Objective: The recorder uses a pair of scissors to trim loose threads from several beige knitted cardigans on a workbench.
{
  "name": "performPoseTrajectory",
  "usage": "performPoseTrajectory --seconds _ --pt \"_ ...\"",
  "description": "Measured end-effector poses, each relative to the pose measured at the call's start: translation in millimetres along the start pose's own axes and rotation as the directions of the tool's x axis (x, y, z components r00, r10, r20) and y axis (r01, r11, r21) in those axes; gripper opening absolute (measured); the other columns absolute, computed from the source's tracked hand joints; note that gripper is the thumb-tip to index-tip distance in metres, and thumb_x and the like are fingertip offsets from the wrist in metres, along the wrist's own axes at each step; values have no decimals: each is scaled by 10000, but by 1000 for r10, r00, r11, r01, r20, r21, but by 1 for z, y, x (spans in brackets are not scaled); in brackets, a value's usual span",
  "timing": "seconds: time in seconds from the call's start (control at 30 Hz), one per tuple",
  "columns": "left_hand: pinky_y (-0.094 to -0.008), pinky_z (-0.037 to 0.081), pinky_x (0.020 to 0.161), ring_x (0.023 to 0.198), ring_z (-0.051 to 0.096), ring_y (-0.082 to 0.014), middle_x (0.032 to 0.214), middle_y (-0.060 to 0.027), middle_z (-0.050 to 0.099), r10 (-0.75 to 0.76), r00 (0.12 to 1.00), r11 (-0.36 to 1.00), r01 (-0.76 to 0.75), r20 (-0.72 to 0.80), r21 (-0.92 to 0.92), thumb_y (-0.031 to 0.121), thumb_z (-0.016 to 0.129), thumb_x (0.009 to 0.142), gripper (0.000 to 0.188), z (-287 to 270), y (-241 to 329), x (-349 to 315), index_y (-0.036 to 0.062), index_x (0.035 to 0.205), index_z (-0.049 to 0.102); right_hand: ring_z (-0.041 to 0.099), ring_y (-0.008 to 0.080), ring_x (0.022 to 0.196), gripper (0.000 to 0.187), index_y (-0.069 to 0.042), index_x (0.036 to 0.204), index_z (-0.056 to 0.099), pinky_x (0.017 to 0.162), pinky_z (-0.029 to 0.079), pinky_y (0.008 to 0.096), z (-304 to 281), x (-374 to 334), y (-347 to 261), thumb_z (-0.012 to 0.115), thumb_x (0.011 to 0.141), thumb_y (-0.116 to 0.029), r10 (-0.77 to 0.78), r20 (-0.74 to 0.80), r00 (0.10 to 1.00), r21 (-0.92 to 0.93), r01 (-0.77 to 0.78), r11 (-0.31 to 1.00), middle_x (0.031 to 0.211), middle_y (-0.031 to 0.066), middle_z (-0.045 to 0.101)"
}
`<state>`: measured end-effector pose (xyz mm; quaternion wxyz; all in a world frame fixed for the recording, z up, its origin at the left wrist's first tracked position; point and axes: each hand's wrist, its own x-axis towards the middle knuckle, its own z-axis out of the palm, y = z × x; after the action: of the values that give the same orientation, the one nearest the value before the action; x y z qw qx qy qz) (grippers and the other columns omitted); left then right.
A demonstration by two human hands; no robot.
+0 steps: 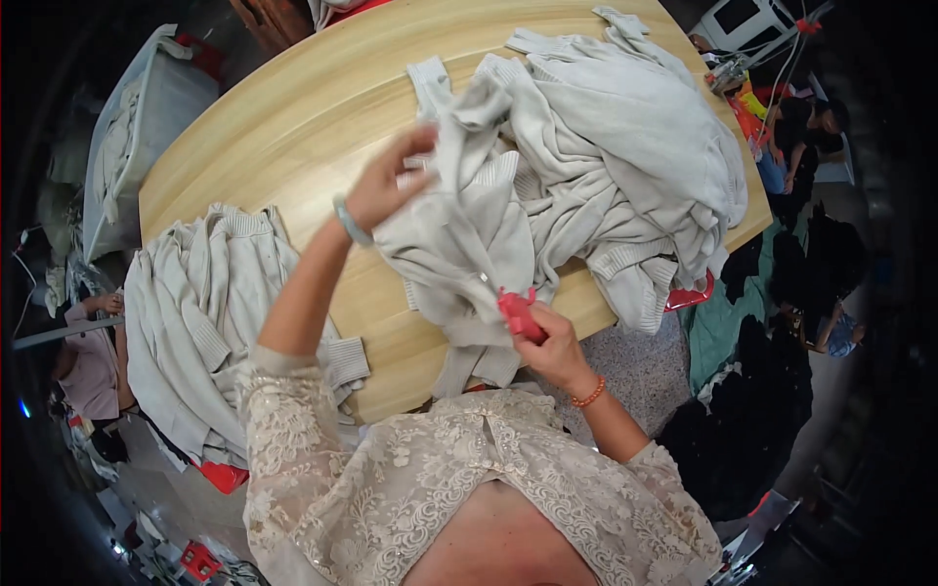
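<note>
My right hand (553, 349) is closed around a red tagging gun (521, 317), which it holds over the near edge of a light grey knit sweater (459, 234). Above the same sweater hovers my left hand (389, 184), slightly blurred, with fingers and thumb apart and nothing visible between them. The sweater lies crumpled on the table in front of me, one cuff pointing away. Beside it on the right, a big heap of similar grey sweaters (625, 137) spreads to the table edge.
Another pile of grey sweaters (210, 313) hangs over the left side of the wooden table (293, 127). A pale bin (156, 122) with garments stands at the far left. Black fabric heaps (747, 420) lie on the right. Other people sit at both sides.
</note>
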<state>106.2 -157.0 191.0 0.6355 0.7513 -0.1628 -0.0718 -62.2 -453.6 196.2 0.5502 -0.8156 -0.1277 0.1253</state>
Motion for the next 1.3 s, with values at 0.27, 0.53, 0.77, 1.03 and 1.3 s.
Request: performPoseTrajectory --seconds 0.27,0.53,0.77,1.03,1.3 --pt "-411 386 903 1040 544 -287 1067 -88 598 178 982 773 -175 57 610 140 751 633 528 112 -30 -122 104 1134 586 389 91 643 126 24 890 572 581 348 242 -17 3 -15 627 779 0 51 88 995 164 -65 984 729 21 443" --pt "-375 485 724 806 618 -324 846 -135 641 347 733 758 148 -585 635 15 607 694 242 5 -64 -84 46 931 646 365 16 600 283 29 1077 640 553 328 190 -47 9 -48 606 797 20 0 44 999 184 -8 983 690 -79 435" --pt "-387 459 701 799 599 -282 830 -53 641 455 804 436 173 -382 883 85 690 668 188 -86 -6 -27 148 844 671 360 4 624 228 17 1064 636 538 310 178 -65 8 -38 645 839 -20 77 -198 977 190 -38 981 734 -85 470" --pt "-357 479 637 717 624 -274 744 -119 634 -219 975 766 155 26 623 247 808 632 372 -61 15 5 48 869 601 382 10 643 222 20 1056 660 567 330 174 -102 1 12 668 845 -50 185 -500 846 122 -143 982 722 -98 486" --pt "-259 460 717 781 531 -93 838 -34 577 43 994 953 -70 98 296 102 581 779 264 -40 38 61 1 1022 599 560 82 887 201 46 1060 640 774 447 223 -172 -9 9 632 875 -31 11 -742 670 -25 -43 999 1009 28 630"
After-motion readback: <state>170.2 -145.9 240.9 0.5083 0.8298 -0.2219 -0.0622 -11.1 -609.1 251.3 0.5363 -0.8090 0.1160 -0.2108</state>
